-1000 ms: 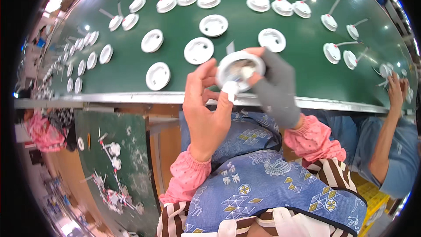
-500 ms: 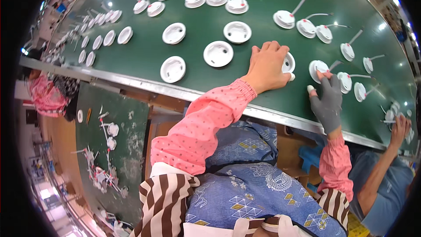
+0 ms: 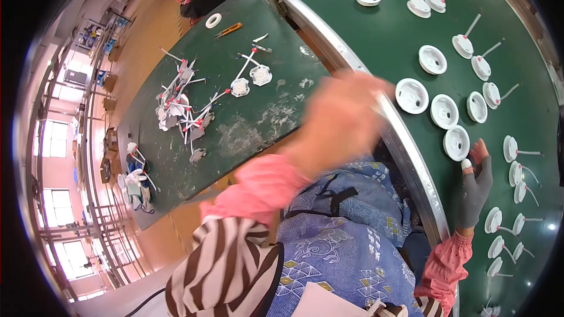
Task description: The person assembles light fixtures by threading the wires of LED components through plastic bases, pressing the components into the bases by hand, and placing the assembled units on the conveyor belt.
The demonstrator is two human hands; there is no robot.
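My left hand (image 3: 346, 117) is smeared by motion above the metal edge between the two green tables, and its fingers do not show clearly. My right hand (image 3: 477, 185), in a grey fingerless glove with a white cover on the thumb, has its fingers apart. Its thumb tip is at the lower rim of a white round lamp housing (image 3: 456, 143). That housing lies hollow side up, close against another white housing (image 3: 444, 111). More hollow housings lie nearby, among them one (image 3: 412, 96) near the table's metal edge.
White discs with wires (image 3: 463, 46) stand in rows on the belt-like green table. On the side table (image 3: 258, 129) lie a tangled pile of wired white pieces (image 3: 179, 105), two joined wired discs (image 3: 260, 75), a white ring (image 3: 213, 20) and orange-handled snips (image 3: 228, 30).
The view has swung left toward the side table. My left hand has left the housing it covered and moved toward the side table. My right hand is now beside a hollow housing.
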